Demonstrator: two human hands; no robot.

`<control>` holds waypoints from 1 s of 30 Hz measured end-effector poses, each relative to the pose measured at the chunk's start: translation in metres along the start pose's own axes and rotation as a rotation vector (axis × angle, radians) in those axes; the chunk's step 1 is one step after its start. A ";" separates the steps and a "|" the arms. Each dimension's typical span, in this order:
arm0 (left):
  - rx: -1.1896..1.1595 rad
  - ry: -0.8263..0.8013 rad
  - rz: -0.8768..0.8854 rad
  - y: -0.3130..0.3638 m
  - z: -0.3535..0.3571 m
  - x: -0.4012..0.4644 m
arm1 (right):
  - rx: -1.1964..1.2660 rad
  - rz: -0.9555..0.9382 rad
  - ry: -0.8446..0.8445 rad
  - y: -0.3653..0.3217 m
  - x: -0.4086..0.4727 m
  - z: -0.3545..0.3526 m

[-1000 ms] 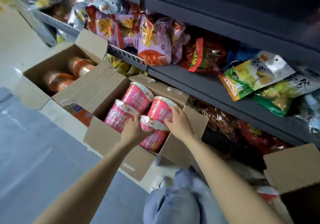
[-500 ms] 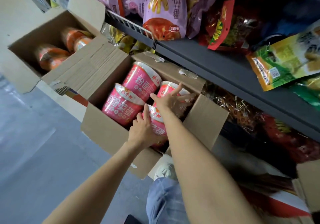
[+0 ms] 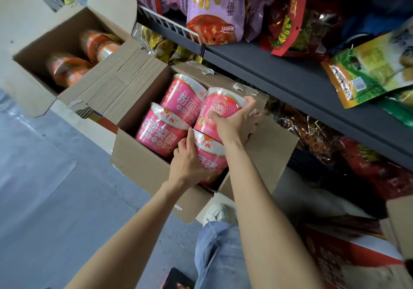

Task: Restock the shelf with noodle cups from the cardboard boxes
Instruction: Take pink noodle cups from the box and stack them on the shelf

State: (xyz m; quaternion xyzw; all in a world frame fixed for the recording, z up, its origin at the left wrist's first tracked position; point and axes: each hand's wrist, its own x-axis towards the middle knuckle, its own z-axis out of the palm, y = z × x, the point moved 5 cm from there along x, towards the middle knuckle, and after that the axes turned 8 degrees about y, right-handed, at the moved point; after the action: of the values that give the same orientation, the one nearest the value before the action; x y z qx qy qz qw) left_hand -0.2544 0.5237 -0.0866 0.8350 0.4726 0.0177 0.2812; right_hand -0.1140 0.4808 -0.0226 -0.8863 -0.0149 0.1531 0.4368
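From the head view, your right hand (image 3: 232,124) has its grip closed around a pink shrink-wrapped noodle cup (image 3: 220,107), at the far right of the open brown cardboard box (image 3: 143,172) on the floor. Your left hand (image 3: 190,163) curls on the near pink noodle cup (image 3: 209,156) in the same box. Two more pink cups (image 3: 165,132) lie left of them. The dark grey metal shelf (image 3: 279,76) runs just behind the box.

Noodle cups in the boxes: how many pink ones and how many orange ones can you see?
Pink cups: 4
Orange cups: 3
Total: 7 visible; more may be hidden underneath.
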 end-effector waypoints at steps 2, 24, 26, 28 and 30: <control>-0.020 0.019 0.002 -0.001 0.000 0.001 | 0.077 -0.127 0.013 -0.001 -0.006 -0.020; -0.380 0.518 0.659 0.182 -0.161 -0.080 | 0.680 -0.537 0.088 -0.067 -0.039 -0.281; -0.419 0.513 0.742 0.222 -0.174 -0.090 | 0.704 -0.587 0.163 -0.084 -0.043 -0.324; -0.442 0.536 0.820 0.264 -0.184 -0.098 | 0.730 -0.638 0.245 -0.097 -0.047 -0.364; -0.479 0.561 0.879 0.304 -0.191 -0.105 | 0.738 -0.681 0.336 -0.106 -0.049 -0.398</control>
State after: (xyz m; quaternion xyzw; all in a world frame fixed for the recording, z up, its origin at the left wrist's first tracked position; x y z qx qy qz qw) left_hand -0.1323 0.4059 0.2465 0.8294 0.1203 0.4605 0.2925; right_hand -0.0361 0.2322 0.3001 -0.6307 -0.1769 -0.1464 0.7413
